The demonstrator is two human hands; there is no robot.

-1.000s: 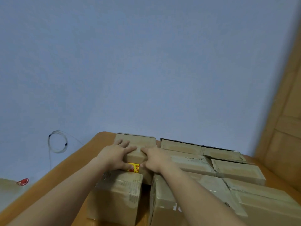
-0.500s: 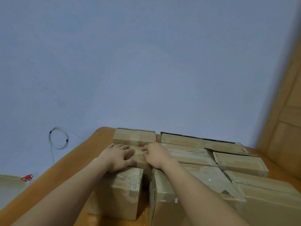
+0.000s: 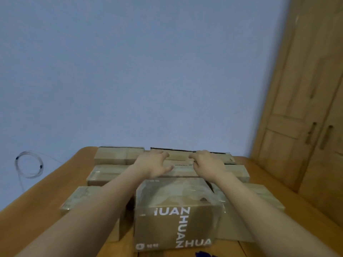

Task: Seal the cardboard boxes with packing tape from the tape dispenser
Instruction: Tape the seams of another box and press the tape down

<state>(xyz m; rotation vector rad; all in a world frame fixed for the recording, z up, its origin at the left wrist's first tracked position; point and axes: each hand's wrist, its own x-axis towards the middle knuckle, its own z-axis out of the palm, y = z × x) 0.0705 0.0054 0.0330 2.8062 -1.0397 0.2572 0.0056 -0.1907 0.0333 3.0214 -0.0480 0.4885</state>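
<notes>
Where both arms reach to frame centre: left hand point(image 3: 152, 166) and right hand point(image 3: 207, 164), fingers spread, resting on far cardboard box point(image 3: 179, 157); printed box point(image 3: 178, 213) nearest, on worktop point(image 3: 46, 197).

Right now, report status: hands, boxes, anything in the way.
Both hands empty: left hand and right hand reaching over the printed box to the far box. Tape dispenser not in view. Nothing blocking.

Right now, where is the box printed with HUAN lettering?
In the head view, the HUAN-lettered box sits nearest the camera at centre, on the wooden table, between the person's forearms, in front of the other cardboard boxes.
</notes>
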